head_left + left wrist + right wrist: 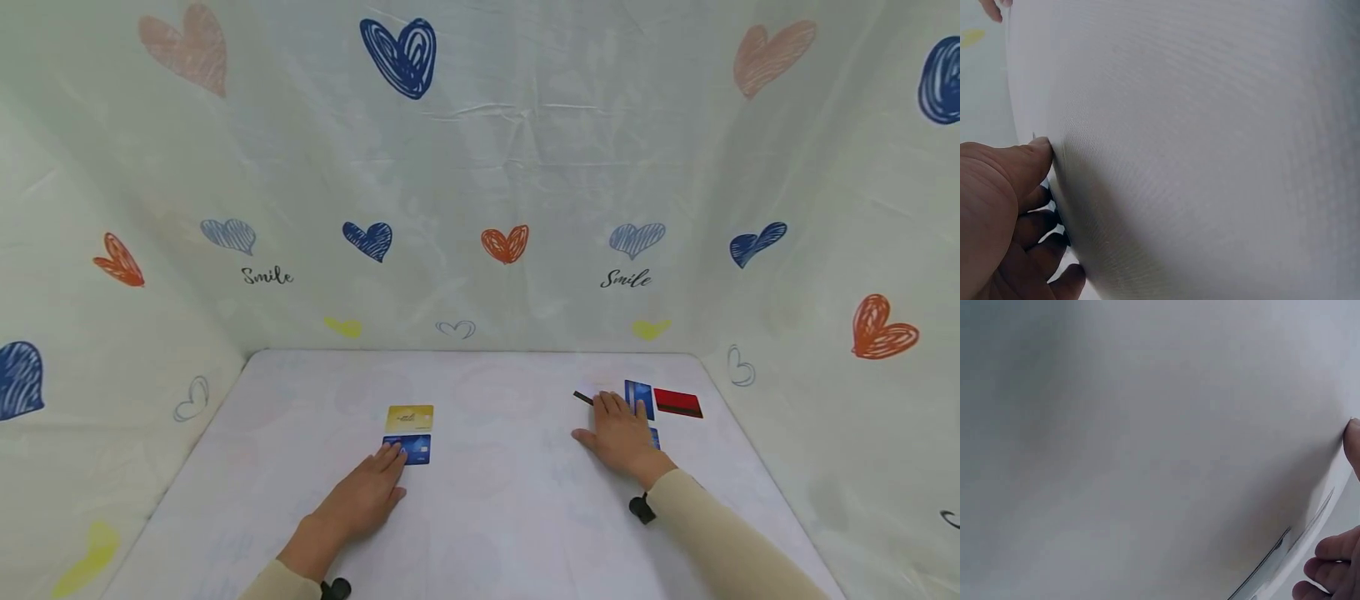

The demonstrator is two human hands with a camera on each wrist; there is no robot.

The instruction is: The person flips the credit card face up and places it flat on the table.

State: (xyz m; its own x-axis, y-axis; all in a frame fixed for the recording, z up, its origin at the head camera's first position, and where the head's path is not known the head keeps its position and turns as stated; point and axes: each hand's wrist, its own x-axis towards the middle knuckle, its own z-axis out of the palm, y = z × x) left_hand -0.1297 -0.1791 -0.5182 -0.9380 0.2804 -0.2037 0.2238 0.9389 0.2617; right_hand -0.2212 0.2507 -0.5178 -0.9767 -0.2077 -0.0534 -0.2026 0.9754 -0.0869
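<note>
My left hand (365,492) rests its fingertips on a blue bank card (419,451), fingers stretched forward. Directly above that card lies a gold card (410,417). On the right side of the table, my right hand (621,433) reaches flat over a group of cards. A dark strip (582,397) pokes out left of its fingers; what it belongs to is partly hidden. Beyond the fingers stands a blue card (634,392) lengthwise, with a red card (678,403) to its right. Another blue card (656,438) is mostly covered by the right hand. Cards (1266,565) appear edge-on in the right wrist view.
A white-covered table (495,533) spreads under both hands. Pale curtains with printed hearts (505,244) enclose its back and sides. Small black devices (642,508) sit at the wrists, below the beige sleeves (720,533).
</note>
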